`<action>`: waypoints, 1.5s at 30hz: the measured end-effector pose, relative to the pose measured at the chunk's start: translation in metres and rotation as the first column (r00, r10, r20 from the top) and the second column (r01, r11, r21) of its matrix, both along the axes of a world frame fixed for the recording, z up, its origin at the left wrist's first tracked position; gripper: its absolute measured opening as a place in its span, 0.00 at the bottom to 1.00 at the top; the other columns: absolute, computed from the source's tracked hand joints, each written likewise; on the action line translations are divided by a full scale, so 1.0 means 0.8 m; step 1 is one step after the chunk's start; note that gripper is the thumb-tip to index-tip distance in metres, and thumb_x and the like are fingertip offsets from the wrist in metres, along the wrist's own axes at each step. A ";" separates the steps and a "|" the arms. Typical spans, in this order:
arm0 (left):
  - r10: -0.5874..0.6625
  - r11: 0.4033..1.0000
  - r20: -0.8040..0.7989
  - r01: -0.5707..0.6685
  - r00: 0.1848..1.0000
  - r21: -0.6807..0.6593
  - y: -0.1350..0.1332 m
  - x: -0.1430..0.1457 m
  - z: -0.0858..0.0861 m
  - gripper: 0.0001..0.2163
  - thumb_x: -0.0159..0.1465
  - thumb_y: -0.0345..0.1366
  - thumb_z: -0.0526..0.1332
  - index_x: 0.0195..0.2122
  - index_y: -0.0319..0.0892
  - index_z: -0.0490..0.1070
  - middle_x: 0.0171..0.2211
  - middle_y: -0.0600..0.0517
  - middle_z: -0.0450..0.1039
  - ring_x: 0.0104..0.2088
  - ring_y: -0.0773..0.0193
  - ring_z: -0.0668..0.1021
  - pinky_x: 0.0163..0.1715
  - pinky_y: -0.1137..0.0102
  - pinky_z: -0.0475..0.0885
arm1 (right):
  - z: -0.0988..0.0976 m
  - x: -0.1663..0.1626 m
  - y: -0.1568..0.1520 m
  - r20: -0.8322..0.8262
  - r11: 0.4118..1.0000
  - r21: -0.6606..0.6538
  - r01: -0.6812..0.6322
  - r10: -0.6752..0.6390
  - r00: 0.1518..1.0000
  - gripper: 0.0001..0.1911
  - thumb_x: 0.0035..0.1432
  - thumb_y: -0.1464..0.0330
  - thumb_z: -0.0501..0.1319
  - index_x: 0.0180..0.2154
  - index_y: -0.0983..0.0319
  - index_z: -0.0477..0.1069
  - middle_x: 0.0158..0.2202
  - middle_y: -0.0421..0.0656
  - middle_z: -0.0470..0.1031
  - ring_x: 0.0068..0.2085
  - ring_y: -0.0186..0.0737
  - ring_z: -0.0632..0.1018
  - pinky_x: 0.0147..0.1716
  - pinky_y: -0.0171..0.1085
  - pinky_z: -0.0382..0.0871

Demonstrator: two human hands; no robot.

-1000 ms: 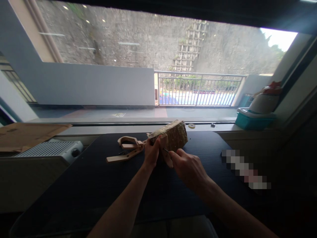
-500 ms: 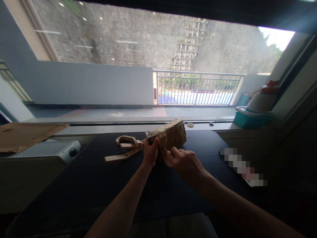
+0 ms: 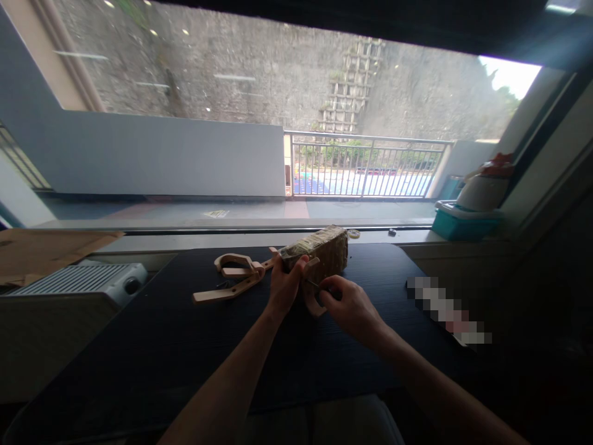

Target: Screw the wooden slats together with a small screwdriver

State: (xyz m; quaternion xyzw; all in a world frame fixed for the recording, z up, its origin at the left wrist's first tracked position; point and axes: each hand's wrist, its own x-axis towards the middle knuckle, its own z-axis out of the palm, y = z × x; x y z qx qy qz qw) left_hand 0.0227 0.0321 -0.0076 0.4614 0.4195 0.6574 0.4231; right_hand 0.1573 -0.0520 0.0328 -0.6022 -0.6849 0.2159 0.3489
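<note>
While I watch through the head camera, I count two hands at work on one brown block (image 3: 327, 247), which stands on the dark surface (image 3: 185, 346) near its far edge. My left hand (image 3: 283, 289) is wrapped around the block's near end, fingers pressed together on it. My right hand (image 3: 349, 306) is curled, pinching one thin dark pin (image 3: 311, 283) at that same end, beside one curved wooden strip (image 3: 316, 305). Two pale wooden pieces (image 3: 231, 278) lie just left of the block, touching each other. One white heater (image 3: 83, 281) sits well apart on the left, one teal box (image 3: 463, 222) on the sill to the right
</note>
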 end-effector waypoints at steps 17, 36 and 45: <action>-0.018 1.000 0.004 0.018 1.000 0.005 0.002 -0.007 0.005 0.20 0.48 0.45 0.69 0.39 0.41 0.71 0.35 0.51 0.76 0.36 0.62 0.77 0.38 0.69 0.70 | 0.004 0.009 -0.013 0.736 0.905 0.321 -0.281 -0.052 0.675 0.11 0.63 0.72 0.49 0.38 0.61 0.71 0.27 0.41 0.72 0.25 0.35 0.72 0.22 0.34 0.50; 0.046 0.999 0.046 -0.045 0.998 -0.031 0.006 -0.004 0.001 0.19 0.47 0.44 0.67 0.39 0.39 0.73 0.33 0.50 0.76 0.34 0.61 0.77 0.36 0.69 0.71 | 0.014 -0.003 -0.013 0.431 0.984 0.158 -0.087 0.011 0.902 0.16 0.59 0.67 0.56 0.49 0.59 0.68 0.36 0.42 0.78 0.34 0.41 0.77 0.29 0.34 0.63; 0.072 0.997 0.009 -0.072 0.997 -0.006 0.005 0.001 -0.003 0.18 0.49 0.43 0.67 0.38 0.41 0.72 0.34 0.51 0.76 0.36 0.61 0.77 0.38 0.69 0.70 | 0.030 -0.002 -0.008 0.824 0.912 0.170 -0.374 0.076 0.562 0.11 0.57 0.78 0.52 0.38 0.64 0.70 0.32 0.45 0.74 0.29 0.39 0.75 0.23 0.35 0.58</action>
